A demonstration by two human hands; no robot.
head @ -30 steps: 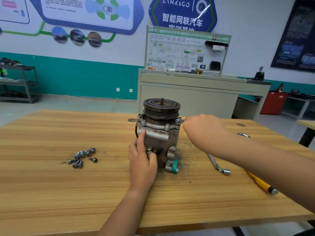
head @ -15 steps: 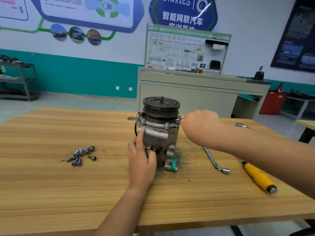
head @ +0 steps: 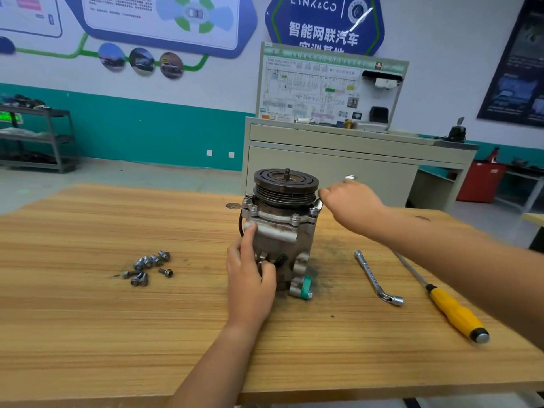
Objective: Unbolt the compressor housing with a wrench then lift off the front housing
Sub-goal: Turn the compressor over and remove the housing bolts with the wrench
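The compressor (head: 282, 231) stands upright on the wooden table (head: 88, 319), its dark pulley (head: 286, 184) on top and bolt heads showing around the front housing flange. My left hand (head: 250, 278) grips the compressor body from the near left, forefinger pointing up along it. My right hand (head: 350, 204) is at the flange's right corner, fingers curled round a small wrench (head: 350, 178). One shiny end of the wrench sticks out above the knuckles and the other reaches the corner bolt.
Several loose bolts (head: 147, 266) lie in a pile left of the compressor. An L-shaped socket wrench (head: 376, 278) and a yellow-handled screwdriver (head: 453, 310) lie to its right. Behind the table stands a beige cabinet (head: 323, 160) with a training board.
My right hand has risen slightly at the flange's right corner, and the wrench's end now shows above it. My left hand keeps its hold on the body.
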